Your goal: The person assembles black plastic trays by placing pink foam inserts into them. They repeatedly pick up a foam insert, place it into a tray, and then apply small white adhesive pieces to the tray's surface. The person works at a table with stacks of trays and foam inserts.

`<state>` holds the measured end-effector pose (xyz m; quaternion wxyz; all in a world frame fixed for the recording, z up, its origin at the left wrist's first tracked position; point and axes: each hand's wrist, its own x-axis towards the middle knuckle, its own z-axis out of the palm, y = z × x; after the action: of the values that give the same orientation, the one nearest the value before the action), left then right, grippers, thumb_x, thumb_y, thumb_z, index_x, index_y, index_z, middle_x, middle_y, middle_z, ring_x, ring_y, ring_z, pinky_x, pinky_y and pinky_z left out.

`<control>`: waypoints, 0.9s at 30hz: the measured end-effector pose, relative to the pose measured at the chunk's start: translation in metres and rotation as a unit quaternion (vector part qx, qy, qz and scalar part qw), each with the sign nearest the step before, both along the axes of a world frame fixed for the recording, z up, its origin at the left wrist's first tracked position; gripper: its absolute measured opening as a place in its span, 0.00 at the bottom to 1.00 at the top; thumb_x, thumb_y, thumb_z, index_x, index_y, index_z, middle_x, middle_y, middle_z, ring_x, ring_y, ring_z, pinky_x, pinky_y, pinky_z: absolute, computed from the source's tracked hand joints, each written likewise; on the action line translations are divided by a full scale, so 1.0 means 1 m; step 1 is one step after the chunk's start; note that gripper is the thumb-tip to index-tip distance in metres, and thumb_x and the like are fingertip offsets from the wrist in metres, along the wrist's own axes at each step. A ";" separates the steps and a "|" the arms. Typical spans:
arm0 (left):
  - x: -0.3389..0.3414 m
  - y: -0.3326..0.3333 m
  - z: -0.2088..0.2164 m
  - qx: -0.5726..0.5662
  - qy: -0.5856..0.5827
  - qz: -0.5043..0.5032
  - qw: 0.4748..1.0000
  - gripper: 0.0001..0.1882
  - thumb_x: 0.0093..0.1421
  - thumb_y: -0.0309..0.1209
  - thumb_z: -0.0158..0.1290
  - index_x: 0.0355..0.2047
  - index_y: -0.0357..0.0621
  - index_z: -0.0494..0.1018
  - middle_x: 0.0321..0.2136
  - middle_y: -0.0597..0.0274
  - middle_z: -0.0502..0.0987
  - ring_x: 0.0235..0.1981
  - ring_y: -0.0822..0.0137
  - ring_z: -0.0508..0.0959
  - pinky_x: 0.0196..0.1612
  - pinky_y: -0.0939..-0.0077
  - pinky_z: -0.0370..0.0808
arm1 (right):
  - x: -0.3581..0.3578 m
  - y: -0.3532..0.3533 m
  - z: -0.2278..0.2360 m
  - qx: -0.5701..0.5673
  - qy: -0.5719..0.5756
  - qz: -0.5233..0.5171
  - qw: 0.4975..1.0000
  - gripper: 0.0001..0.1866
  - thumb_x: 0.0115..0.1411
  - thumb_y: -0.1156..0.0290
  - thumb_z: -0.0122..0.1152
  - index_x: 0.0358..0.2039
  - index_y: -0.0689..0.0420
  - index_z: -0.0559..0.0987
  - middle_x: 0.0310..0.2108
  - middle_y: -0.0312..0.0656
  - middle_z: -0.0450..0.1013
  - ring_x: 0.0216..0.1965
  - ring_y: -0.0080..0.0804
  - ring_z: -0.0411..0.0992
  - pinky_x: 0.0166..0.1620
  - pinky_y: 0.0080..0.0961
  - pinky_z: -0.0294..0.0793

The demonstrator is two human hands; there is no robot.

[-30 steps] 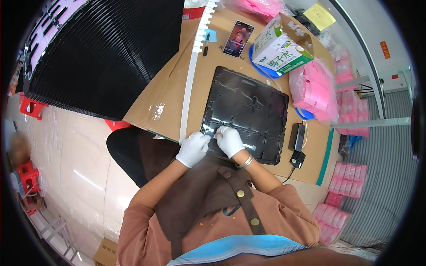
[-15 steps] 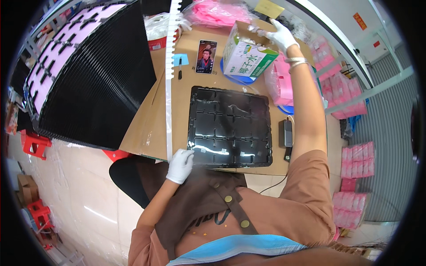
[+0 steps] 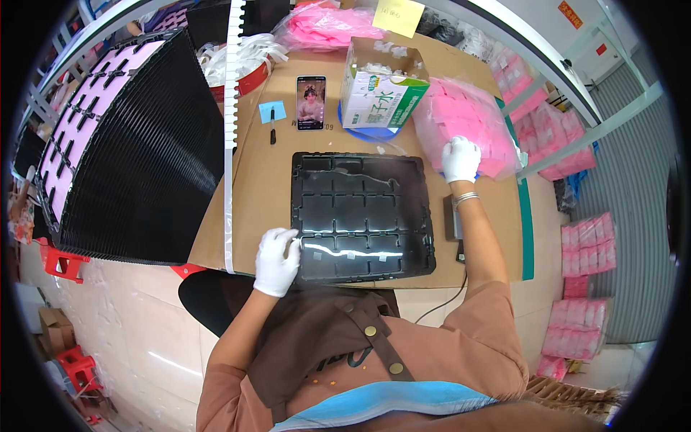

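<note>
A black plastic tray [image 3: 344,214] with rows of shallow compartments lies on the cardboard-covered table in front of me. Clear film and small pale squares show on its surface. At its near left edge, my left hand [image 3: 276,263], in a white glove, has thumb and fingers closed on the rim. My right hand [image 3: 461,160], gloved too, is curled closed over the near side of a clear bag of pink pieces [image 3: 461,115]; what its fingers hold, if anything, is hidden. Beyond the tray an open carton [image 3: 381,101] holds small whitish pieces.
Left stands a tall stack of black trays [image 3: 144,151], behind a white notched upright [image 3: 229,144]. A phone [image 3: 311,103], a pen [image 3: 273,128] and a blue note [image 3: 268,111] lie beyond the tray. White strips [image 3: 241,59] fill a red container. A black adapter [image 3: 452,217] sits right.
My right hand has come back from the open carton toward me, to the pink bag. My left hand stays by the tray's near left edge. The whole view has shifted a little.
</note>
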<state>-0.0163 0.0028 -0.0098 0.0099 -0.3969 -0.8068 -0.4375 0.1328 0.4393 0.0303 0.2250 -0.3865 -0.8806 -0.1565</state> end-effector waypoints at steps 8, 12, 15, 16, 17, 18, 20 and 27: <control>0.027 0.147 0.030 0.104 -0.551 -0.294 0.774 0.19 0.68 0.36 0.46 0.51 0.32 0.70 0.44 0.53 0.77 0.45 0.65 0.78 0.52 0.71 0.73 | 0.010 -0.096 0.087 0.031 0.011 0.116 0.993 0.01 0.50 0.72 0.56 0.24 0.53 0.75 0.23 0.43 0.71 0.29 0.44 0.71 0.36 0.40 0.66; 0.040 0.192 0.058 0.115 -0.753 -0.228 0.606 0.23 0.63 0.43 0.53 0.51 0.40 0.70 0.45 0.58 0.76 0.46 0.64 0.76 0.50 0.69 0.73 | 0.013 -0.171 0.070 -0.037 -0.039 0.233 0.971 0.03 0.44 0.73 0.55 0.23 0.53 0.72 0.22 0.43 0.67 0.28 0.42 0.68 0.32 0.39 0.62; 0.032 0.176 0.053 0.151 -0.747 -0.131 0.634 0.12 0.60 0.37 0.56 0.42 0.47 0.73 0.36 0.65 0.77 0.38 0.68 0.78 0.40 0.67 0.78 | 0.026 -0.177 0.044 -0.149 0.167 0.384 0.896 0.10 0.50 0.72 0.59 0.35 0.57 0.78 0.35 0.48 0.74 0.41 0.43 0.72 0.46 0.36 0.69; 0.022 0.166 0.045 0.172 -0.766 -0.118 0.608 0.11 0.59 0.35 0.57 0.40 0.46 0.73 0.34 0.65 0.78 0.36 0.68 0.79 0.39 0.67 0.78 | 0.031 -0.164 0.035 -0.171 0.269 0.305 0.898 0.16 0.54 0.69 0.60 0.43 0.60 0.76 0.41 0.49 0.73 0.46 0.42 0.71 0.51 0.35 0.67; 0.012 0.154 0.038 0.194 -0.784 -0.104 0.581 0.10 0.59 0.33 0.57 0.39 0.45 0.73 0.32 0.65 0.78 0.34 0.67 0.79 0.39 0.67 0.79 | 0.036 -0.148 0.024 -0.193 0.364 0.220 0.884 0.22 0.57 0.67 0.61 0.50 0.62 0.74 0.47 0.50 0.72 0.51 0.41 0.70 0.56 0.34 0.65; 0.006 0.146 0.038 0.203 -0.778 -0.106 0.586 0.09 0.58 0.31 0.58 0.38 0.44 0.73 0.32 0.64 0.78 0.33 0.66 0.80 0.40 0.68 0.79 | 0.034 -0.132 0.008 -0.382 0.547 0.184 0.722 0.22 0.64 0.62 0.55 0.52 0.65 0.71 0.50 0.43 0.69 0.48 0.31 0.69 0.54 0.31 0.67; -0.008 0.129 0.032 0.167 -0.761 -0.094 0.619 0.11 0.58 0.32 0.58 0.40 0.43 0.72 0.34 0.62 0.78 0.35 0.66 0.80 0.42 0.70 0.78 | 0.047 -0.078 -0.051 -0.481 0.577 0.146 0.644 0.28 0.62 0.64 0.58 0.57 0.66 0.65 0.53 0.44 0.67 0.49 0.29 0.68 0.56 0.27 0.65; -0.034 0.079 0.001 0.070 -0.602 -0.042 0.795 0.24 0.59 0.33 0.57 0.54 0.39 0.67 0.41 0.63 0.75 0.40 0.72 0.76 0.45 0.76 0.74 | 0.042 -0.092 -0.057 -0.686 0.443 0.141 0.559 0.06 0.57 0.71 0.64 0.34 0.58 0.79 0.30 0.30 0.74 0.33 0.15 0.70 0.40 0.15 0.67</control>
<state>-0.0503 0.0813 -0.0083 -0.4684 -0.0854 -0.5998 -0.6431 0.1743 0.3477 -0.0268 0.2727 -0.3156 -0.5549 0.7198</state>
